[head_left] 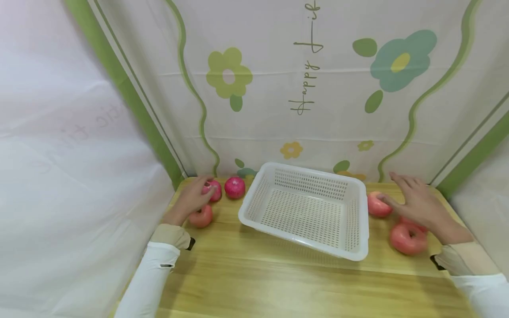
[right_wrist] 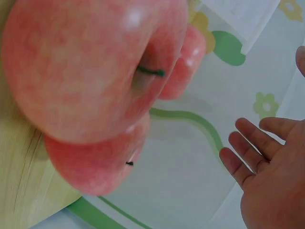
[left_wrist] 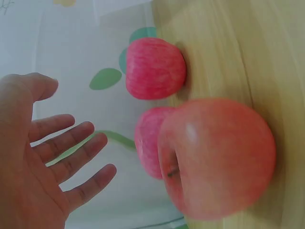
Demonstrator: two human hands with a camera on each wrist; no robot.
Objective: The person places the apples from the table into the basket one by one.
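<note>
– On either side of a white basket (head_left: 304,216), what is being done above the worktop (head_left: 270,291)?

– Apples (head_left: 234,188) are being reached over, by the left hand (head_left: 191,199) at one side and the right hand (head_left: 423,207) at the other. The step in hand is being judged as an approach.

– Is anything being gripped?

– Nothing is being gripped. The left fingers (left_wrist: 81,158) are being held well spread and the right fingers (right_wrist: 259,139) nearly straight, slightly parted; both are being shown apart from the apples in the wrist views.

– And what is being called for next?

– By the poses, one apple is probably being singled out at each side, so lowered fingers and a curled grip are being called for.

– How many are being counted?

– Six apples, three at each side, and one basket between them. At the left, two pink apples (left_wrist: 156,68) are being seen towards the back and a paler apple (head_left: 201,217) nearer the front; at the right, one apple (head_left: 379,205) beside the basket, a front apple (head_left: 408,240) and a half-hidden apple (right_wrist: 95,167) behind that are being seen
</note>
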